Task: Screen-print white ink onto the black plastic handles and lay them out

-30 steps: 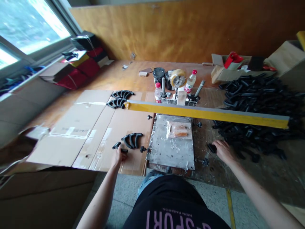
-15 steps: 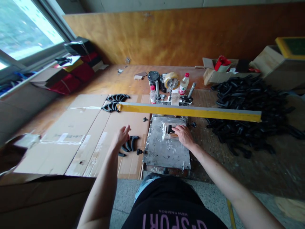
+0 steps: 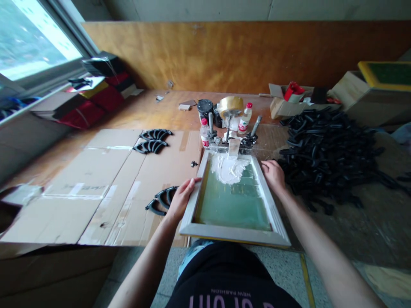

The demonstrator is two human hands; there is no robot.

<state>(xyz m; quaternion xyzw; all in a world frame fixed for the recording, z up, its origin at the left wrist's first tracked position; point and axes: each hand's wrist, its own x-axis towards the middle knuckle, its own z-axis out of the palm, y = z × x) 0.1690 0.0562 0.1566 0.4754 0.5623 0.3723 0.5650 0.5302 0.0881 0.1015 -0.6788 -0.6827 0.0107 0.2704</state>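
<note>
A screen printing frame point(image 3: 236, 236) lies lowered over the metal base plate in front of me, hiding most of that plate. White paste point(image 3: 228, 170) is spread at the far end of its green mesh point(image 3: 233, 205). My left hand point(image 3: 183, 197) is closed on the frame's left side, thumb on top. At the right side, my right hand point(image 3: 273, 174) has curled fingers against the frame's edge; its fingertips are partly hidden. Curved black handles point(image 3: 163, 199) lie on the cardboard beside my left hand, with more black handles point(image 3: 152, 141) in two rows farther back.
A large heap of black handles point(image 3: 327, 158) covers the table at right. Behind the frame stand a clamp point(image 3: 229, 145), a tape roll point(image 3: 231, 106), red-capped bottles point(image 3: 245, 117) and a black tub point(image 3: 205, 109). Open cardboard boxes point(image 3: 282, 102) sit at the back right.
The raised frame has come down flat over the plate. My right hand has left the black piece on the plate for the frame's right side; my left has moved from the cardboard to its left side.
</note>
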